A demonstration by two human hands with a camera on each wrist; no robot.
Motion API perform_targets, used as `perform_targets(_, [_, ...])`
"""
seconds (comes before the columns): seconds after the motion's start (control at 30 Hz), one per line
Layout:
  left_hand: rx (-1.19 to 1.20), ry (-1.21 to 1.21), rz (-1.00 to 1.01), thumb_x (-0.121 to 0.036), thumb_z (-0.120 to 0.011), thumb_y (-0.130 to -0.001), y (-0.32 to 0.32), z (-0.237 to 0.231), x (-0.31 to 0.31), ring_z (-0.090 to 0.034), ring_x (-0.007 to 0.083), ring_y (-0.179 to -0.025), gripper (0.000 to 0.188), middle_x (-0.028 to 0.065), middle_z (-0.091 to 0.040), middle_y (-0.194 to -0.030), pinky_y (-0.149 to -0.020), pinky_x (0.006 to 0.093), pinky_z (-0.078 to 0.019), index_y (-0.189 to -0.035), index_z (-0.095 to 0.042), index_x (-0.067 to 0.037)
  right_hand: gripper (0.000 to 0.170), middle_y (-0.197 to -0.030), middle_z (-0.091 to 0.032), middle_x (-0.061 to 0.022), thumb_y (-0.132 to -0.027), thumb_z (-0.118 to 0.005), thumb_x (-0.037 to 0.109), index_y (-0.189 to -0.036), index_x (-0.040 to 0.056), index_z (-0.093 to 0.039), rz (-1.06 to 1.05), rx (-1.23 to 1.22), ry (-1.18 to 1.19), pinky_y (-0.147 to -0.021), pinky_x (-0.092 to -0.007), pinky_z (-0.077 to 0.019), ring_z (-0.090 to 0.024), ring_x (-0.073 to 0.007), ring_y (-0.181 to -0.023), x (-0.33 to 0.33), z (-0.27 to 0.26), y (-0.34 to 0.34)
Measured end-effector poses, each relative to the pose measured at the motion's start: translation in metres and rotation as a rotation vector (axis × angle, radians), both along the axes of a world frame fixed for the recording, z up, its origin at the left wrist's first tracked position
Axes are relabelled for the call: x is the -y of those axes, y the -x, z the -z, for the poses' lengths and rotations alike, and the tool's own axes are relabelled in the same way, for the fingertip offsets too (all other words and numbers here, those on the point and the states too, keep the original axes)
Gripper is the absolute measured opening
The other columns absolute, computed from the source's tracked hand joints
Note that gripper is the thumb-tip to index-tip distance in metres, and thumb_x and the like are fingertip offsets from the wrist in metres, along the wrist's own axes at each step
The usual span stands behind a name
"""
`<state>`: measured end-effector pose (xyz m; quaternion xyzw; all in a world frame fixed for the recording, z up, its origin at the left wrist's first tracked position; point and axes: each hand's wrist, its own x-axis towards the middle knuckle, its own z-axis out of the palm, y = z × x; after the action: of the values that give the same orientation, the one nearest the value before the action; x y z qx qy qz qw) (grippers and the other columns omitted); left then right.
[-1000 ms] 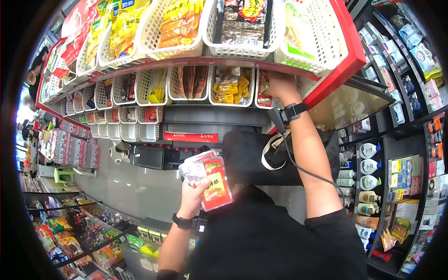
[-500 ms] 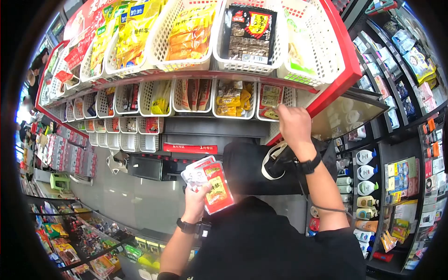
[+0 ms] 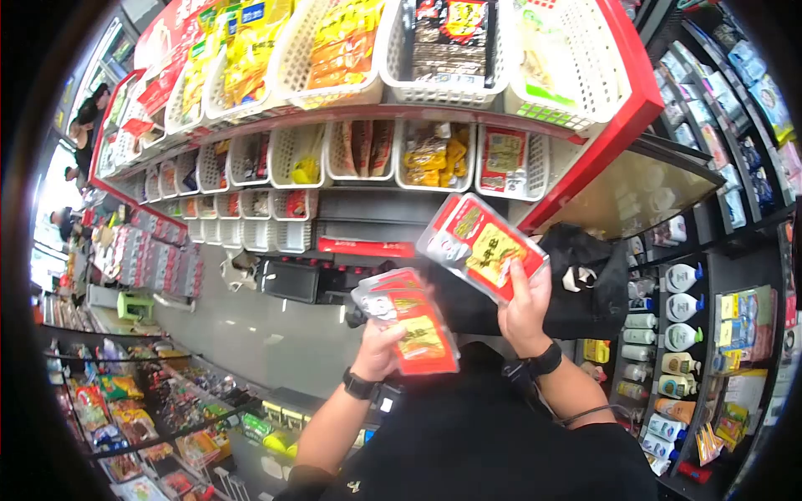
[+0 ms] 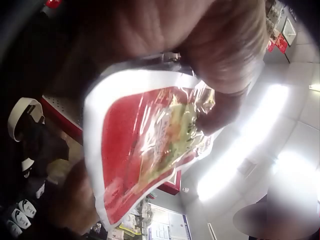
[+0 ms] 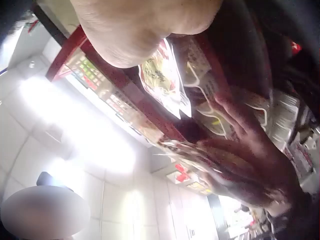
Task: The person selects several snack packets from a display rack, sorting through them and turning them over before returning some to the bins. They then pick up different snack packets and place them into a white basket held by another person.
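Side by side above the aisle, two hands grip red-faced, clear-edged food packets in front of a rack of white baskets. The left hand (image 3: pixel 378 351) pinches a fanned stack (image 3: pixel 424 338), thumb across the top face and fingers curled beneath. The right hand (image 3: pixel 526 311) grips a red-and-white packet (image 3: pixel 489 250), possibly more than one, its thumb pressed on the printed front. Similar red packs (image 3: pixel 505 152) sit in the white basket (image 3: pixel 511 197) at the rack's right end, beyond the right hand. The wrappers look slick, so a firm, flat pinch well inside the edge would likely serve better than a hold at one corner. Loose layers in the left-hand fan could slide; squared edges, level faces and a light squeeze would help. Should the two lots be joined, the right thumb is best released only once the left has a secure hold.
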<state>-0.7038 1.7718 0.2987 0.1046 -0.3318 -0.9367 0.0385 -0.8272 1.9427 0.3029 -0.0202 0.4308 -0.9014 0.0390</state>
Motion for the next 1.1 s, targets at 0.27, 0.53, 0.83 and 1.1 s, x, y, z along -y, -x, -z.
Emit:
perform_targets(0.27, [0.081, 0.232, 0.038, -0.010, -0.073, -0.076, -0.009, -0.005, 0.001, -0.059, 0.0216, -0.109, 0.063, 0.0106, -0.059, -0.120, -0.095, 0.0378, -0.0474, -0.130, -0.043, -0.001, 0.036, -0.104, -0.062, -0.0077, -0.081, -0.066, -0.005, -0.113, 0.0014, -0.049, -0.608, -0.201, -0.459, -0.085, -0.0271, -0.0486, -0.060, -0.0122, -0.097, -0.012, 0.001, -0.014])
perform_targets(0.53, [0.069, 0.367, 0.155, -0.005, -0.072, -0.076, -0.021, 0.000, -0.009, -0.059, 0.0174, -0.106, 0.057, 0.0097, -0.060, -0.117, -0.093, 0.0350, -0.0476, -0.127, -0.046, 0.001, 0.023, -0.101, -0.061, -0.0057, -0.090, -0.059, 0.002, -0.111, -0.0004, -0.050, -0.692, -0.198, -0.357, -0.078, -0.0242, -0.0484, -0.057, -0.0070, -0.093, -0.021, 0.015, -0.016])
perform_targets(0.83, [0.102, 0.171, 0.071, -0.010, -0.076, -0.074, -0.030, 0.001, -0.006, -0.058, 0.0199, -0.110, 0.066, 0.0100, -0.059, -0.119, -0.096, 0.0367, -0.0458, -0.130, -0.043, 0.000, 0.014, -0.106, -0.062, -0.0104, -0.093, -0.054, 0.002, -0.104, 0.0013, -0.046, -0.508, -0.010, -0.101, -0.084, -0.0284, -0.0502, -0.061, -0.0133, -0.097, -0.041, 0.007, -0.016])
perform_targets(1.1, [-0.002, 0.343, 0.235, -0.008, -0.075, -0.072, -0.033, 0.007, 0.004, -0.057, 0.0220, -0.112, 0.070, 0.0131, -0.058, -0.122, -0.097, 0.0384, -0.0451, -0.133, -0.040, 0.001, 0.010, -0.103, -0.061, -0.0092, -0.097, -0.049, 0.006, -0.104, 0.0027, -0.043, -0.463, 0.054, 0.020, -0.084, -0.0271, -0.0494, -0.061, -0.0118, -0.096, -0.040, 0.014, -0.012])
